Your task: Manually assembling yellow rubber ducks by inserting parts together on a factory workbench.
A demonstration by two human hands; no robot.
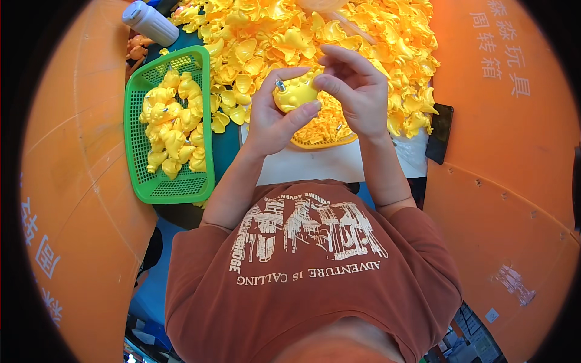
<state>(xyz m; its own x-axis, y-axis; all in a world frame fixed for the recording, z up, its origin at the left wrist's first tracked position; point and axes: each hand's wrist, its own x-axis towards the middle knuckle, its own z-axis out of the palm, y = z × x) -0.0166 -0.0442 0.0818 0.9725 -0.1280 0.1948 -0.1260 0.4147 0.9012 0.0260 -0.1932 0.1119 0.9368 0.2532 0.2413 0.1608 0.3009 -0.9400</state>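
Note:
My left hand (277,118) holds a rounded yellow plastic toy part (294,97) with bumps on its surface, the thumb along its near side and the index finger over its far side. A short metal pin (280,85) sticks out at its left end. On the other end is my right hand (357,91), its thumb against the part and its fingers curved around the far side; their tips partly hide that edge. Just beneath the hands sits a yellow basket (327,145) full of small orange-yellow pieces.
Loose yellow plastic shells (272,39) heap across the far worktable. To the left, a green basket (210,133) contains several yellow toy parts (175,130). A white bottle (151,23) leans behind it. Orange crate walls (496,139) flank both sides; a dark flat object (440,134) lies at right.

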